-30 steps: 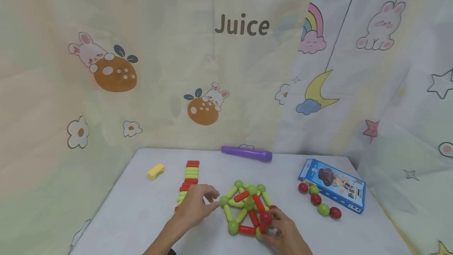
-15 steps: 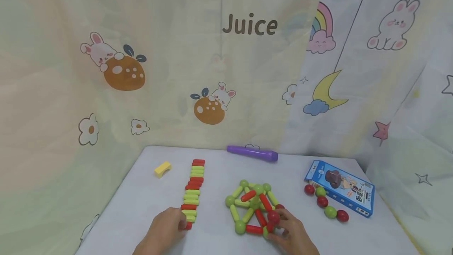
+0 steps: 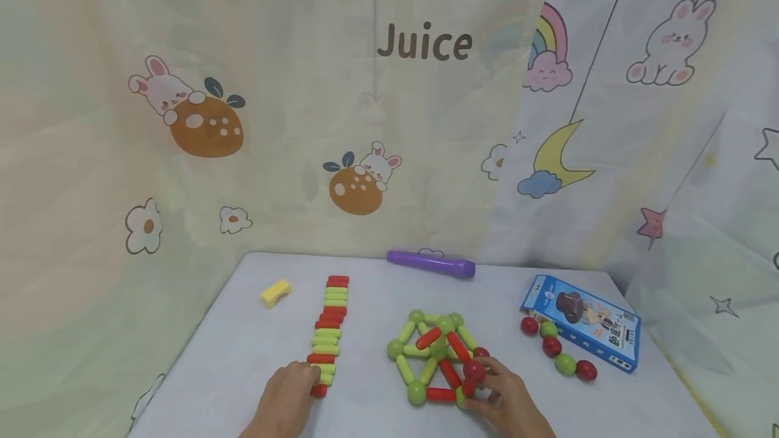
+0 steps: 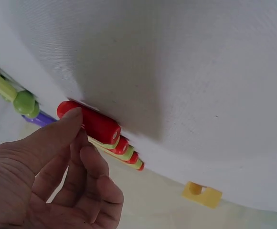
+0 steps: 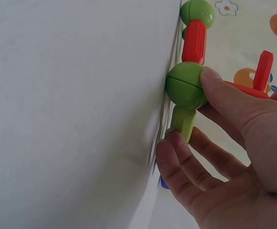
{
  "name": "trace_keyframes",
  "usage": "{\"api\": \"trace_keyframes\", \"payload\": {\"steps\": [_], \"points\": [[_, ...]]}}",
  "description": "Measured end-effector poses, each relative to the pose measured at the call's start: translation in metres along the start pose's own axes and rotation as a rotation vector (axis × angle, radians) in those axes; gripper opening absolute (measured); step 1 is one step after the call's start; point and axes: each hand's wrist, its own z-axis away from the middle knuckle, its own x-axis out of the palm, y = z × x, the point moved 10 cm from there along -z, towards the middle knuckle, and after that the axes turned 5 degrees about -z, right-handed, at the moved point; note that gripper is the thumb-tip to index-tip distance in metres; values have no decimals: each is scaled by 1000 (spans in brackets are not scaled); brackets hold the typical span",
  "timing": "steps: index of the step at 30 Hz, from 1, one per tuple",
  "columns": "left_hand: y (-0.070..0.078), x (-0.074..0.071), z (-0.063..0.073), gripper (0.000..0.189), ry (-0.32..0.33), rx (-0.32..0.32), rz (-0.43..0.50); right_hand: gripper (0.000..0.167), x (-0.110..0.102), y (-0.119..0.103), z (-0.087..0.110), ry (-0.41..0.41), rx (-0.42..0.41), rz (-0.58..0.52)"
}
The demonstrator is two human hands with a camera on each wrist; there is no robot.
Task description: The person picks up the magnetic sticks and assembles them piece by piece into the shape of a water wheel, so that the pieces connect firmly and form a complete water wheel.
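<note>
My left hand point(image 3: 285, 397) is at the near end of a row of red and yellow-green rods. Its thumb and index finger pinch the last red rod point(image 4: 98, 125), which lies on the table in the left wrist view. To the right stands a frame of magnetic rods and balls, mostly green, with a green ball point(image 3: 416, 393) at its near left corner. My right hand point(image 3: 511, 397) grips the frame's near right corner, thumb on a green ball point(image 5: 186, 86) and fingers around a green rod point(image 5: 182, 123). A red ball point(image 3: 474, 370) tops that corner.
A yellow arched block point(image 3: 276, 293) lies at the back left, and a purple microphone-like stick point(image 3: 431, 263) along the back edge. At the right is a blue box point(image 3: 587, 320), with several loose red and green balls, among them a red ball point(image 3: 586, 370), beside it.
My left hand has moved from beside the frame's left ball, down and left to the near end of the rod row, and now pinches a red rod. My right hand stays on the frame.
</note>
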Motion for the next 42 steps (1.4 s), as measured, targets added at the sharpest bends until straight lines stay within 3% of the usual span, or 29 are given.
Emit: {"api": "trace_keyframes", "payload": {"steps": [6, 9, 13, 17, 21, 23, 26, 32, 38, 42], "points": [[4, -6, 0, 18, 63, 45, -26, 28, -7, -4, -1, -10, -71, -15], [5, -8, 3, 15, 61, 58, 15, 25, -10, -7, -2, -14, -116, -33], [21, -9, 7, 14, -36, 103, 254, 21, -13, -4, -4, -38, -131, -73], [61, -15, 8, 11, -104, 260, 576, 19, -12, 4, -5, -77, -126, -81], [105, -21, -1, 8, -64, 433, 780, 16, -12, 2, -7, -90, -181, -66], [119, -19, -9, 8, -23, 471, 833, 15, -12, -1, -8, -90, -214, -67], [133, -12, -19, 11, 15, 492, 869, 17, -11, -5, -11, -95, -239, -81], [141, 7, -31, 19, 14, 435, 852, 16, -11, -7, -15, -98, -241, -92], [146, 9, -32, 18, 18, 435, 846, 15, -15, -6, -15, -87, -247, -68], [148, 7, -32, 34, 2, 439, 844, 15, -17, -5, -15, -75, -243, -53]]}}
